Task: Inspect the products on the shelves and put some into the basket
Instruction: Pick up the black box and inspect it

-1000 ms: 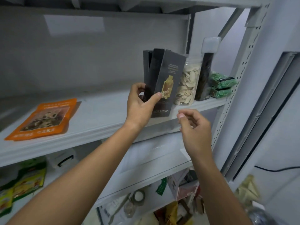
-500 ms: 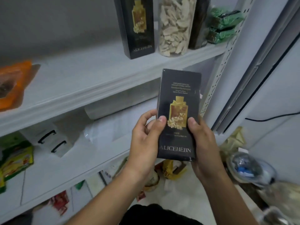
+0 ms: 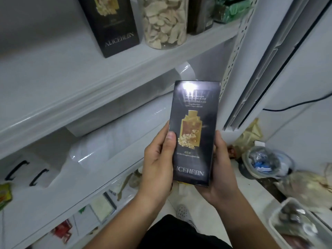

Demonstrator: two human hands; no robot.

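A tall black box point(image 3: 195, 123) with a gold bottle picture and gold lettering stands upright in front of me, below the upper shelf. My left hand point(image 3: 158, 168) grips its left edge, thumb on the front. Its right edge and bottom corner sit in my right hand point(image 3: 220, 177), fingers curled behind. A second identical black box point(image 3: 111, 24) stands on the upper shelf point(image 3: 75, 90). No basket is in view.
Beside the shelved box stand a clear jar of pale dried slices point(image 3: 164, 22), a dark bottle point(image 3: 200, 15) and green packets point(image 3: 229, 9). White bags with black handles point(image 3: 27, 173) lie on the middle shelf. Containers and bags point(image 3: 267, 162) crowd the floor at right.
The black box came off the upper shelf in my left hand and was lowered; my right hand joined it. Since half a second ago the box has barely moved.
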